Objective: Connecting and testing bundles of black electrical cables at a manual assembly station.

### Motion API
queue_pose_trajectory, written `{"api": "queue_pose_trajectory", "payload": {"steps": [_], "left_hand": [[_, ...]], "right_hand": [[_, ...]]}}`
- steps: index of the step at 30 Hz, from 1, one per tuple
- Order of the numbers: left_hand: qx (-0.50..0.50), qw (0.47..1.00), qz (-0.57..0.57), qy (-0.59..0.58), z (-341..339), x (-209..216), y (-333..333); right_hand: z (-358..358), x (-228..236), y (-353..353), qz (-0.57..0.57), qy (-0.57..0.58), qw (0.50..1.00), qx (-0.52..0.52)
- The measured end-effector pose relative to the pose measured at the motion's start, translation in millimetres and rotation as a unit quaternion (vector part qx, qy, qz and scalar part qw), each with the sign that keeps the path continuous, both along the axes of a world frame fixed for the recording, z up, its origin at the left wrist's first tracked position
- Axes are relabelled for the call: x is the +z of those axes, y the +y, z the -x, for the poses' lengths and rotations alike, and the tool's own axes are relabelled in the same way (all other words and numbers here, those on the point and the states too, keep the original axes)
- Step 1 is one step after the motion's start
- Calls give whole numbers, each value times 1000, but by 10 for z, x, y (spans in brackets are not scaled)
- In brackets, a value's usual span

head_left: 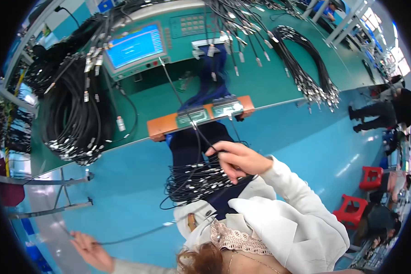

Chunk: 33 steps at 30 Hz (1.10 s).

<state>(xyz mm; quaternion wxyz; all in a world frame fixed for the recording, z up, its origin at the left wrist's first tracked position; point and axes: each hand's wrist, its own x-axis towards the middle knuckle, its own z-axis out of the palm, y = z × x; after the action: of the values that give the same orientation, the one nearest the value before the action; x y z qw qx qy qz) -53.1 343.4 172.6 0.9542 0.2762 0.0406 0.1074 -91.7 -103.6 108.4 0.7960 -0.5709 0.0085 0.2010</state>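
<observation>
Out to the lower left, my left hand (pixel 92 250) is closed on a thin black cable (pixel 137 236), which stretches from it toward my lap. In front of my body, my right hand (pixel 242 159) pinches another black cable (pixel 203 137) between thumb and fingers. That cable runs up to a green connector board (pixel 192 117) on an orange bar (pixel 163 126) at the table edge. Beside it sits a second connector board (pixel 227 108). A bundle of black cables (pixel 182 182) with pale ends lies across my lap, partly under my right hand.
A tester (pixel 173 43) with a blue screen (pixel 136 47) stands on the green table (pixel 269 93). Coiled black cables (pixel 61 123) hang over its left edge; another bundle (pixel 301 52) lies right. Red stools (pixel 350 210) and a person (pixel 383 114) are on the right.
</observation>
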Motion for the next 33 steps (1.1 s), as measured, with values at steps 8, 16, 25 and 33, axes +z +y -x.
{"api": "queue_pose_trajectory", "payload": {"steps": [8,16,25,33], "left_hand": [[22,966,-227,123,-556,-342,390],[-392,816,-415,87,-213,-410,-1902],[-356,834,-408,107,-110,-227,-1725],[-356,800,-471,108,-210,-296,-1786]], "right_hand": [[1302,-293,-1194,-198,-91,827,-519],[966,-309,-1057,283,-1,849,-445],[1983,-1302,-917,371,444,815,0],[2249,-3487,-825,-274,433,645,-567]]}}
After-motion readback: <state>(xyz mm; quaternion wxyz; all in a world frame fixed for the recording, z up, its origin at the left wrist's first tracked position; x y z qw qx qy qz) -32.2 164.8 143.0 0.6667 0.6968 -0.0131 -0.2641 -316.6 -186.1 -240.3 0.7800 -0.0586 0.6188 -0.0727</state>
